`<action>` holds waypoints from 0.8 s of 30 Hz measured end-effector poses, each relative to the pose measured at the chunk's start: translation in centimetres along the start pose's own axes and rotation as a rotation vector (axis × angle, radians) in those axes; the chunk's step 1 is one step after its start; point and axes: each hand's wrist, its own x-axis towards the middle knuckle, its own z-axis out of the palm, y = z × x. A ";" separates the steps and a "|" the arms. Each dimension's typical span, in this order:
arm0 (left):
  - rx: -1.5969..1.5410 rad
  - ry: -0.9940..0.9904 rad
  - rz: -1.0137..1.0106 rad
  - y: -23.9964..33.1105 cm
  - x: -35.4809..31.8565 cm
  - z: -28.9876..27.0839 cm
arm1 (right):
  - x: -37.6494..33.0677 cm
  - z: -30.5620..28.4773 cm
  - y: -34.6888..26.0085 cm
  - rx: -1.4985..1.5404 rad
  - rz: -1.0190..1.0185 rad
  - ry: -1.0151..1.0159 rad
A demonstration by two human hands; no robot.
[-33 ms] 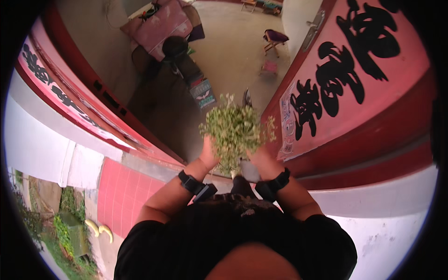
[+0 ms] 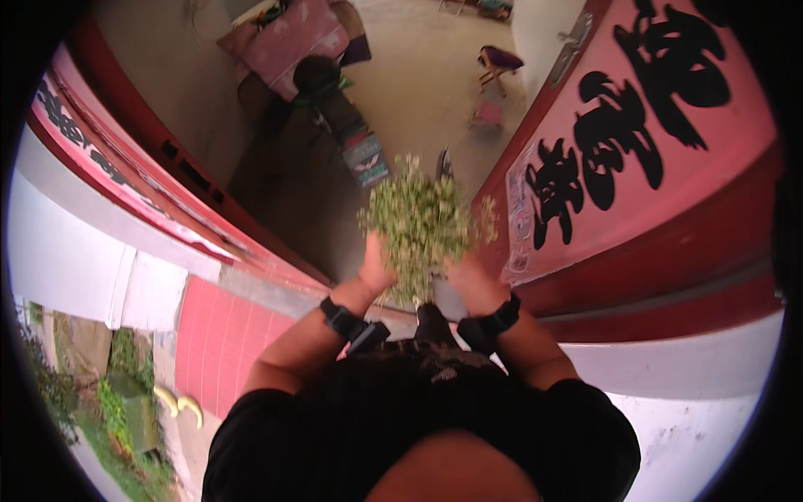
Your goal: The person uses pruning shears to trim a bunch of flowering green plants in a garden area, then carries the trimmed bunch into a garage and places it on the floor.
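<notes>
In front of my body, at about waist height, is a thick bunch of pale green plant stems [image 2: 416,219] with many small leaves or pods. My left hand [image 2: 379,259] grips it from the left side. From the right side my right hand [image 2: 468,272] holds it too. Foliage hides most of the fingers of both hands. The bunch's underside cannot be seen from above. Each wrist wears a black band with a dark device.
I stand at a doorway between a red door leaf [image 2: 669,243] on the right and a red frame [image 2: 192,171] on the left. Inside are a pink-covered piece of furniture [image 2: 288,42], a printed box [image 2: 366,159], a folding stool [image 2: 499,63] and a pink stool [image 2: 487,115]. Two yellow curved gourds [image 2: 179,405] lie outside.
The doorway and the room have shifted slightly up and to the right in view. The bunch stays between both hands, almost in the same place.
</notes>
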 end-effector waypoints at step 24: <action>1.125 0.417 0.192 -12.3 27.2 -16.4 | 35.0 -8.3 4.9 -0.216 0.130 -0.086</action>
